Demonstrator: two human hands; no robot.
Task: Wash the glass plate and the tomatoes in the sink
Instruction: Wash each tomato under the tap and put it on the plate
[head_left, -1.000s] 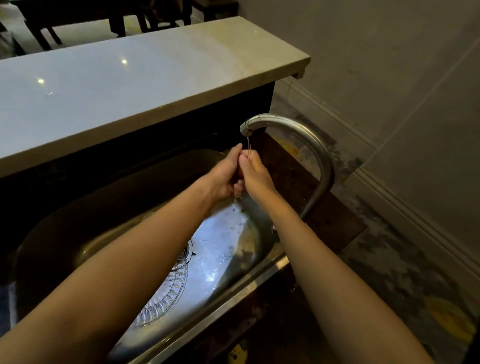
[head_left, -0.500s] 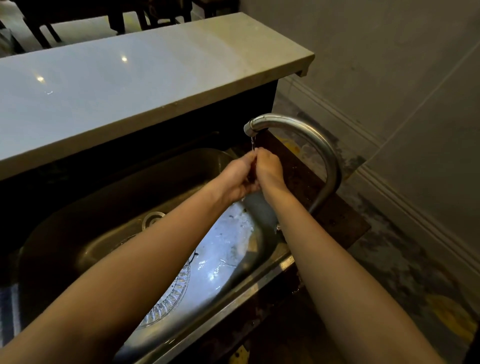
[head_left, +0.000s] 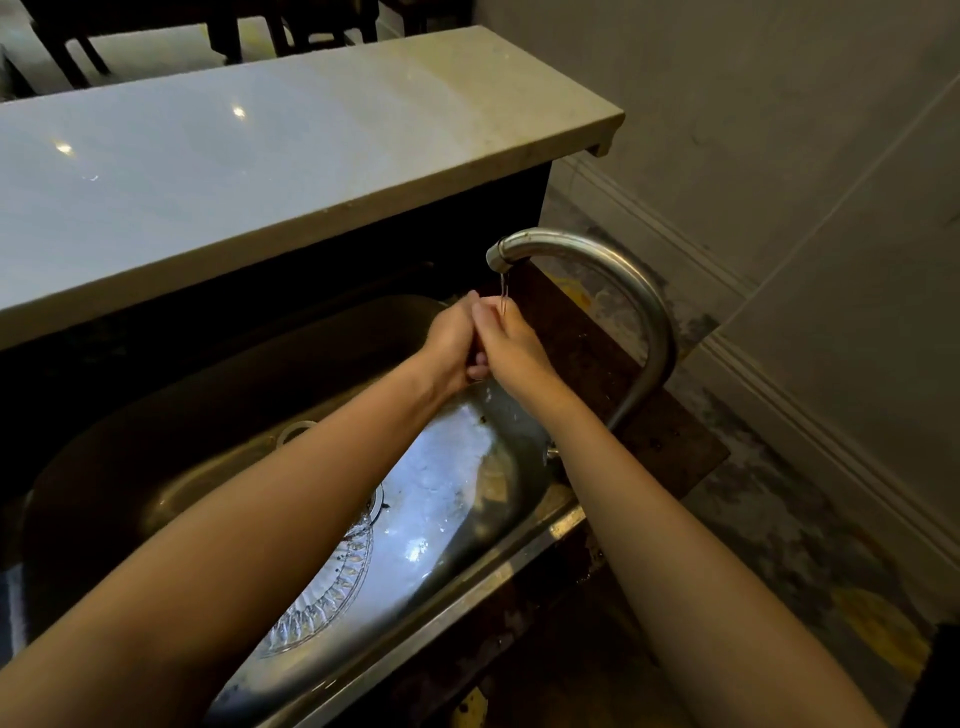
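Note:
My left hand (head_left: 449, 343) and my right hand (head_left: 514, 345) are pressed palm to palm under the spout of the curved steel tap (head_left: 613, 270). A thin stream of water (head_left: 503, 293) falls onto the right hand's fingers. The right hand's fingers point up toward the spout. Fingertips curl out below the joined hands, and whatever lies between the palms is hidden. The cut-glass plate (head_left: 332, 592) lies flat on the floor of the steel sink (head_left: 467, 587), mostly covered by my left forearm. No tomato is visible.
A pale stone counter (head_left: 260, 166) overhangs the far side of the sink. The drain ring (head_left: 296, 430) shows beyond my left forearm. A dark wooden ledge (head_left: 670, 431) carries the tap base, with stained floor and a skirted wall to the right.
The hands have stayed joined under the spout and shifted against each other, the right hand sliding over the left. The view has moved slightly.

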